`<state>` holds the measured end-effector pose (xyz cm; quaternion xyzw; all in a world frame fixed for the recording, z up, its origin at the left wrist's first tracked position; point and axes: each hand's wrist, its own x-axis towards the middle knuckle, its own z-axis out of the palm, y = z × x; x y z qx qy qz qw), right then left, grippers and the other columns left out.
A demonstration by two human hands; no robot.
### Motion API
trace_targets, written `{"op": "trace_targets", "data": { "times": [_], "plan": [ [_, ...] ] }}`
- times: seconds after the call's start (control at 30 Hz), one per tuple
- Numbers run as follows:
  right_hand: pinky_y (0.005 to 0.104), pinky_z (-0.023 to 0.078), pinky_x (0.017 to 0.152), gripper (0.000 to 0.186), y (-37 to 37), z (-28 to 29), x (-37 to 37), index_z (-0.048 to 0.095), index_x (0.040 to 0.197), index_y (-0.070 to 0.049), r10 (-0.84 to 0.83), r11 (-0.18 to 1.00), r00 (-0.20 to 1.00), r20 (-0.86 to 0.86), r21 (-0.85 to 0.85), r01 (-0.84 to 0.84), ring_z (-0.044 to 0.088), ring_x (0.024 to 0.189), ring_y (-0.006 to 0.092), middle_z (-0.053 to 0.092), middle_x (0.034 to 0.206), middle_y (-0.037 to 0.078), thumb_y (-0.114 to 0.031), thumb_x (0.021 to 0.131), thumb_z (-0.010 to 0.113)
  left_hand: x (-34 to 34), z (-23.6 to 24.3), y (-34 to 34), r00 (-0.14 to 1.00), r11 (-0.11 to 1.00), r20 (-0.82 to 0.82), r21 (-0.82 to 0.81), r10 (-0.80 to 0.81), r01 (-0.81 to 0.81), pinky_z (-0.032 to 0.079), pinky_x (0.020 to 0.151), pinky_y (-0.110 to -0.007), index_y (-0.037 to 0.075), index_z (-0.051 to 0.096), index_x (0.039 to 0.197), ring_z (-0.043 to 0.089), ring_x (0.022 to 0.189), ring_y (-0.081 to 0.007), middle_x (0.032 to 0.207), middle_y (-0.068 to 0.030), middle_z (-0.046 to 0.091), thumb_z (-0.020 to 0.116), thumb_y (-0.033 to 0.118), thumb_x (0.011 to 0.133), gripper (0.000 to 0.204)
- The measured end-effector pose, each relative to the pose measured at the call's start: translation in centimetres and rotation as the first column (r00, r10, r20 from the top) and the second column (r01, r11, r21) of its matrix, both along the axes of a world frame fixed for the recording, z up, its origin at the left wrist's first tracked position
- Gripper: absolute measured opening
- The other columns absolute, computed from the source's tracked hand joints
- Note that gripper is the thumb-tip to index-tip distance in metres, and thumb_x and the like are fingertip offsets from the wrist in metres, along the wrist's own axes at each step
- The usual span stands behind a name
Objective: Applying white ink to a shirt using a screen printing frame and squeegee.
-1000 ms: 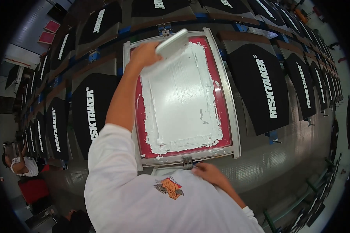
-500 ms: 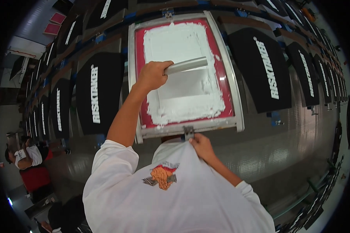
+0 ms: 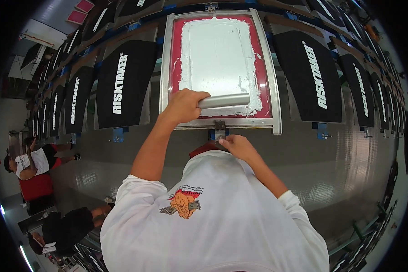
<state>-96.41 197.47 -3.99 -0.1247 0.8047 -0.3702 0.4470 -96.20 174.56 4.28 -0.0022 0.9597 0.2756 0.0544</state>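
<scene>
A screen-printing frame (image 3: 167, 59) with a metal rim and red border lies in front of me, its mesh coated with thick white ink (image 3: 215, 50). My left hand (image 3: 183, 105) is closed around the left end of a silver-handled squeegee (image 3: 226, 100), which lies across the ink near the frame's near edge. The squeegee's blade is hidden beneath its handle. At the middle of that near edge sits a small metal bracket (image 3: 220, 127). My right hand (image 3: 238, 146) pinches its lower end between thumb and fingers.
Black fabric panels with white lettering lie on boards on both sides, including a left panel (image 3: 127, 84) and a right panel (image 3: 307, 77). Blue metal fittings (image 3: 322, 131) stick out below the boards. Two people are at the left, one by a red box (image 3: 35, 187).
My left hand has drawn the squeegee from mid-screen toward the frame's near edge. My right hand stays at the bracket. The view has shifted, showing more of the people at the left.
</scene>
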Motion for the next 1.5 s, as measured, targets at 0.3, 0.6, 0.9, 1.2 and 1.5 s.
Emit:
{"op": "trace_targets", "data": {
  "times": [0.3, 0.6, 0.9, 1.2, 1.5],
  "plan": [
    [0.0401, 0.05, 0.064, 0.023, -2.3, 5.7, -9.9, 0.063, 0.091, -0.006, 0.296, 0.93, 0.25, -0.922, 0.219, -0.295, 0.063, 0.071, 0.0265, 0.062, 0.073, 0.01, -0.019, 0.073, 0.067, -0.8, -1.8, 0.3, 1.0, 0.987, 0.012, -0.157, -0.016, 0.017, 0.049, 0.072, -0.043, 0.009, 0.066, 0.086, 0.061, 0.075, -0.033, 0.077, -0.0143, 0.064, 0.057, 0.001, 0.065, 0.024],
    [0.0356, 0.049, 0.047, 0.006, -5.0, -0.5, -14.3, 0.055, 0.075, -0.011, 0.258, 0.96, 0.283, -0.924, 0.211, -0.185, 0.06, 0.059, 0.021, 0.057, 0.066, 0.006, -0.006, 0.072, 0.055, -2.9, -9.7, -5.0, 0.877, 0.952, -0.477, -0.234, 0.064, -0.197, 0.023, 0.106, -0.057, 0.005, 0.057, 0.068, 0.055, 0.059, -0.0255, 0.061, -0.0092, 0.053, 0.057, -0.001, 0.057, 0.013],
    [0.0408, 0.053, 0.071, 0.027, -15.6, 3.9, -37.1, 0.067, 0.098, -0.013, 0.498, 0.861, 0.426, -0.755, 0.49, -0.136, 0.065, 0.084, 0.0304, 0.067, 0.089, 0.013, -0.015, 0.073, 0.059, -26.8, -3.7, -15.5, 0.996, 0.894, -0.07, -0.441, 0.052, -0.078, 0.05, 0.074, -0.042, 0.01, 0.066, 0.092, 0.064, 0.082, -0.0317, 0.084, -0.0137, 0.067, 0.066, 0.023, 0.071, 0.025],
    [0.0348, 0.051, 0.064, 0.031, -1.3, 2.6, -10.4, 0.064, 0.087, -0.009, 0.321, 0.945, 0.583, -0.747, 0.212, -0.249, 0.064, 0.077, 0.0244, 0.066, 0.085, 0.009, 0.001, 0.058, 0.062, 1.2, -5.8, -0.8, 0.99, 0.971, -0.103, -0.208, 0.1, -0.12, 0.025, 0.099, -0.06, 0.007, 0.063, 0.077, 0.061, 0.069, -0.0259, 0.073, -0.0087, 0.062, 0.06, 0.007, 0.061, 0.017],
    [0.0404, 0.052, 0.068, 0.021, -15.0, 1.1, -36.2, 0.067, 0.09, -0.013, 0.351, 0.934, 0.306, -0.885, 0.352, -0.056, 0.066, 0.08, 0.0289, 0.067, 0.083, 0.011, -0.012, 0.072, 0.058, -25.8, -8.8, -14.3, 0.947, 0.86, -0.311, -0.46, 0.079, -0.223, 0.043, 0.083, -0.047, 0.011, 0.065, 0.082, 0.064, 0.074, -0.0298, 0.078, -0.0112, 0.066, 0.061, 0.016, 0.069, 0.014]
  ]
}}
